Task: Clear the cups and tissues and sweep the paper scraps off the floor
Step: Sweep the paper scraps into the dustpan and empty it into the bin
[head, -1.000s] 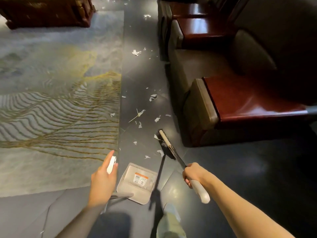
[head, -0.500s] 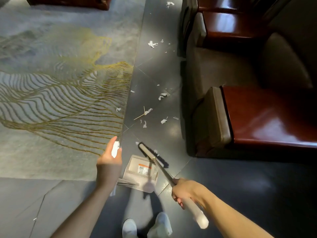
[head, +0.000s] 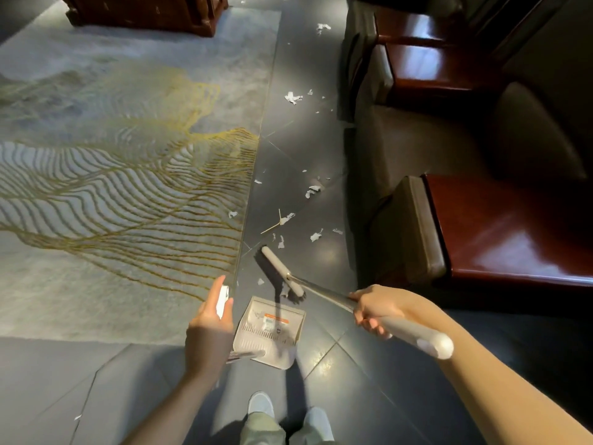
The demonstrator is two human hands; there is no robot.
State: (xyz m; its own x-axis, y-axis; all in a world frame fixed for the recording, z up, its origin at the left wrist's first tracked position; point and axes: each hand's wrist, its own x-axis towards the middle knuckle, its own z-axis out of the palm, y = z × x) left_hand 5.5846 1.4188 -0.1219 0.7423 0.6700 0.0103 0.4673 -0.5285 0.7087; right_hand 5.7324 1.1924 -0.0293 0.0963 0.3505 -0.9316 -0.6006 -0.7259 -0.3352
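Observation:
My right hand [head: 377,311] grips the metal shaft of a broom, whose pale head [head: 279,269] rests on the dark tile floor just beyond the dustpan. My left hand [head: 210,329] holds the white top of the upright handle of the grey dustpan [head: 268,332], which lies flat on the floor between my hands. One small scrap [head: 261,281] lies between broom head and pan. Several white paper scraps [head: 316,235] and a thin stick [head: 272,226] are scattered on the tiles farther ahead, with more scraps [head: 292,97] up the aisle.
A grey rug with gold lines [head: 122,187] covers the floor on the left, a scrap [head: 232,214] at its edge. Dark sofa seats with red-brown wooden armrests [head: 500,226] line the right side. Dark wooden furniture [head: 144,11] stands at the far end. My shoes [head: 261,404] are below.
The broom head has swung left and toward the dustpan, pulling scraps closer. The view shifted forward along the aisle; the dustpan stays under my left hand.

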